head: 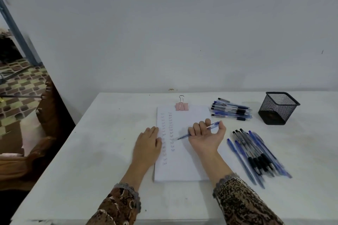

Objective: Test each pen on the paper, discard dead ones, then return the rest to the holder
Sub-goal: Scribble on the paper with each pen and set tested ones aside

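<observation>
A white paper pad lies in the middle of the table, with two columns of small written marks along its left side. My left hand rests flat on the pad's left edge. My right hand is turned palm up over the pad and its curled fingers grip a blue pen, tip pointing left at the paper. A pile of several pens lies behind the pad on the right. Another pile of several pens lies right of the pad. The black mesh holder stands at the far right.
A pink binder clip clamps the pad's top edge. The white table meets a plain wall at the back. Left of the table are a dark wooden chair and a patterned floor.
</observation>
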Demonstrator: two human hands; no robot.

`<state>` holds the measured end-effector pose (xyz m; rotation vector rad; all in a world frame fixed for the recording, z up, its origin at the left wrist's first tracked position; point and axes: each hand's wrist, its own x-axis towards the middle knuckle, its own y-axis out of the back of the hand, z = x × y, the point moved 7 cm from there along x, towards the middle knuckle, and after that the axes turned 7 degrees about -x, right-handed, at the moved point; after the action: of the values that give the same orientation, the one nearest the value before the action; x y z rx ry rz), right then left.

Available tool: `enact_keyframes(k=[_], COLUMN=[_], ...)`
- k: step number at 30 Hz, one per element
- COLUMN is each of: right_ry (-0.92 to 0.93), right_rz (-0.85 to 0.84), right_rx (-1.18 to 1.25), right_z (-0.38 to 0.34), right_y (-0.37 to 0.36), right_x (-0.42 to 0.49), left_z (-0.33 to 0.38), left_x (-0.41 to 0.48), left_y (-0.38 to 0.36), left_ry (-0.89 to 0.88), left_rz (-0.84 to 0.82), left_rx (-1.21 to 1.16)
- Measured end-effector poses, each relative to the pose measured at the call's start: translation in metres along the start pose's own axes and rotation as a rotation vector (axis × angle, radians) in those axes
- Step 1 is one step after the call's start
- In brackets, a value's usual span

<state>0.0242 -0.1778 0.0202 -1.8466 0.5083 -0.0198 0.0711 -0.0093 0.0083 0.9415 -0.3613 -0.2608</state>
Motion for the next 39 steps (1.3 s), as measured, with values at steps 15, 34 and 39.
enact_keyframes(k=[15,34,39], right_ry=[0.019,0.387,0.418], right_rz=[-0.126,-0.237,-0.213], right_rx=[-0.709,-1.493,-1.535], right_z=[0.022,0.033,0.031], right_y=[0.003,-0.009,-0.011], right_x=[-0.009,-0.026,-0.027], left_z=[-0.004,-0.005,-0.004], left_x=[0.002,0.002,0.003], left_y=[-0.004,-0.006,-0.006], left_ry=[-0.003,-0.001,0.001], left_rz=[0.003,0.005,-0.002], left_rx=[0.012,0.025,0.024])
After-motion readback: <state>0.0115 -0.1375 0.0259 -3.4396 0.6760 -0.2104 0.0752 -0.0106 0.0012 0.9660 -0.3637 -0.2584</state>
